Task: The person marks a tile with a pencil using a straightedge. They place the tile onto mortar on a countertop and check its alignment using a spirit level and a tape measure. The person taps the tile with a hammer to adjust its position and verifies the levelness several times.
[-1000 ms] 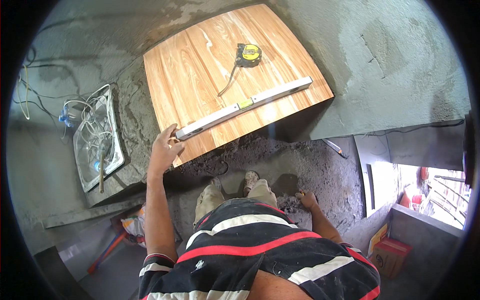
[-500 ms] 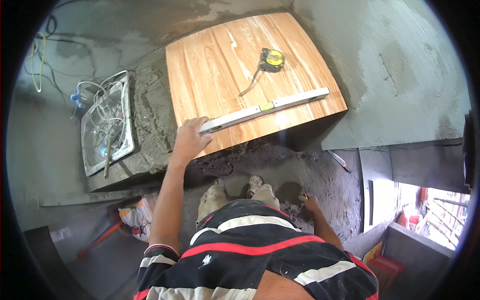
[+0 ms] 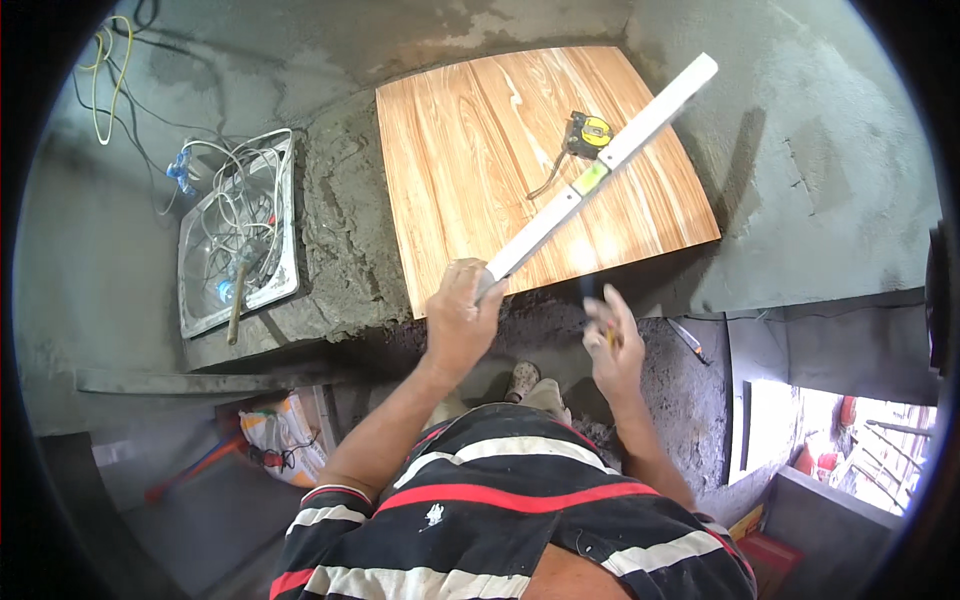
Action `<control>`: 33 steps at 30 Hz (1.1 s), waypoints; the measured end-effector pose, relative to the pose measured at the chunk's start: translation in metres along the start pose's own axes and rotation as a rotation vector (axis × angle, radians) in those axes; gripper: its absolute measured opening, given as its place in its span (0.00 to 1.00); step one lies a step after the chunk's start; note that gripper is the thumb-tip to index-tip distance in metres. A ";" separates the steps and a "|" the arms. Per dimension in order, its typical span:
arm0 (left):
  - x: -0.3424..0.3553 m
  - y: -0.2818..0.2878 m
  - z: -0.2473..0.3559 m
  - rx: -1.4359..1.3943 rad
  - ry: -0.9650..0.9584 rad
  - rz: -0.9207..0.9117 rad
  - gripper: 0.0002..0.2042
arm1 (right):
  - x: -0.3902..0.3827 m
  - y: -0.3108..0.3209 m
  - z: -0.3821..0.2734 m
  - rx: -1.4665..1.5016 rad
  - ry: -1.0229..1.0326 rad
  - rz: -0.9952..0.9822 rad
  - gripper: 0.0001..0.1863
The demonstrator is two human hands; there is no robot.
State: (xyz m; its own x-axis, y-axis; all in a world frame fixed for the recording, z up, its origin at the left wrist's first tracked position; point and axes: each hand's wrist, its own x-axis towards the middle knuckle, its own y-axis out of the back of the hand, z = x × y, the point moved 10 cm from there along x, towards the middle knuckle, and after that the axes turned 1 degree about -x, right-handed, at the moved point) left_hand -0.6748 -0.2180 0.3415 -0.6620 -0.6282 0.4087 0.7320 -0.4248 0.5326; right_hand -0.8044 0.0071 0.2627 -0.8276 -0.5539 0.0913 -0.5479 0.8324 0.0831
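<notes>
My left hand is closed around the near end of a silver spirit level with a greenish vial window. The level slants up to the right above a wood-grain panel, its far end reaching past the panel's right edge. Beside it on the panel lies a black and yellow tape measure with a dark strap. Just beyond the panel's front edge, my right hand pinches a small, thin thing with yellow on it; motion blur hides its kind.
Left of the panel, rough mortar borders a metal sink holding tangled cables and a wooden-handled tool. A saw-like tool with an orange and white part lies at the right. A white and orange bag stands low on the left. Grey walls enclose the corner.
My left hand has swung the level from lying along the panel's front to a steep slant, its far end raised. My right hand has come up from low at my side toward the panel's front edge.
</notes>
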 end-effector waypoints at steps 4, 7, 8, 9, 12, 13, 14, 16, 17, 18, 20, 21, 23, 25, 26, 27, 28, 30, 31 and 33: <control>0.000 0.001 0.010 -0.041 -0.060 0.061 0.14 | 0.059 -0.092 -0.077 -0.039 0.130 -0.026 0.45; -0.004 0.021 0.016 -0.107 -0.141 0.030 0.19 | 0.076 -0.129 -0.087 -0.302 0.059 0.203 0.38; -0.004 0.026 0.015 -0.095 -0.182 0.004 0.23 | 0.082 -0.135 -0.079 -0.143 -0.008 0.212 0.33; -0.007 0.038 0.009 -0.104 -0.182 0.016 0.23 | 0.087 -0.144 -0.071 0.016 -0.075 0.218 0.27; -0.021 0.060 -0.037 -0.326 0.067 -0.126 0.26 | 0.101 -0.179 -0.063 -0.036 -0.061 0.127 0.18; -0.038 0.047 -0.073 -0.651 0.381 -0.403 0.29 | 0.107 -0.196 -0.063 -0.048 -0.045 0.091 0.17; -0.065 0.038 -0.088 -0.977 0.691 -0.694 0.31 | 0.114 -0.199 -0.060 -0.063 -0.048 0.099 0.17; -0.089 0.082 -0.105 -0.996 0.671 -0.859 0.26 | 0.127 -0.216 -0.039 -0.237 -0.144 -0.032 0.16; -0.101 0.101 -0.117 -0.972 0.637 -0.912 0.25 | 0.129 -0.214 -0.030 -0.395 -0.153 -0.010 0.18; -0.110 0.120 -0.137 -0.946 0.690 -0.870 0.23 | 0.130 -0.216 -0.016 -0.408 -0.155 0.005 0.18; -0.132 0.158 -0.178 -0.913 0.785 -0.773 0.21 | 0.129 -0.232 -0.017 -0.568 0.067 -0.043 0.22; -0.148 0.173 -0.207 -0.905 0.836 -0.704 0.21 | 0.124 -0.254 -0.014 -0.598 -0.067 -0.134 0.25; -0.182 0.191 -0.252 -0.862 0.915 -0.635 0.21 | 0.121 -0.266 -0.013 -0.741 -0.031 -0.104 0.25; -0.217 0.206 -0.294 -0.810 0.996 -0.559 0.20 | 0.121 -0.275 -0.008 -0.876 0.007 -0.081 0.25; -0.232 0.210 -0.311 -0.758 1.000 -0.546 0.20 | 0.122 -0.280 0.000 -0.915 -0.012 -0.105 0.25; -0.240 0.216 -0.324 -0.705 1.002 -0.534 0.19 | 0.124 -0.283 0.006 -0.954 -0.031 -0.128 0.25; -0.245 0.222 -0.327 -0.711 1.001 -0.535 0.19 | 0.124 -0.285 0.009 -0.960 -0.030 -0.127 0.25; -0.254 0.232 -0.341 -0.630 1.057 -0.524 0.17 | 0.125 -0.287 0.004 -1.010 0.053 -0.104 0.28; -0.256 0.235 -0.344 -0.635 1.058 -0.524 0.17 | 0.125 -0.290 0.003 -1.015 0.053 -0.105 0.28; -0.260 0.240 -0.354 -0.603 1.091 -0.509 0.16 | 0.127 -0.296 -0.001 -1.050 0.091 -0.134 0.25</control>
State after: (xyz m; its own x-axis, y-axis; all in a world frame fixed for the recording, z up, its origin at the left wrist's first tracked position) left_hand -0.2696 -0.3871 0.1009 -0.6206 -0.3902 -0.6801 0.5878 -0.8056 -0.0742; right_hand -0.7475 -0.3100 0.2503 -0.7321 -0.6755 0.0879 -0.2181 0.3546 0.9092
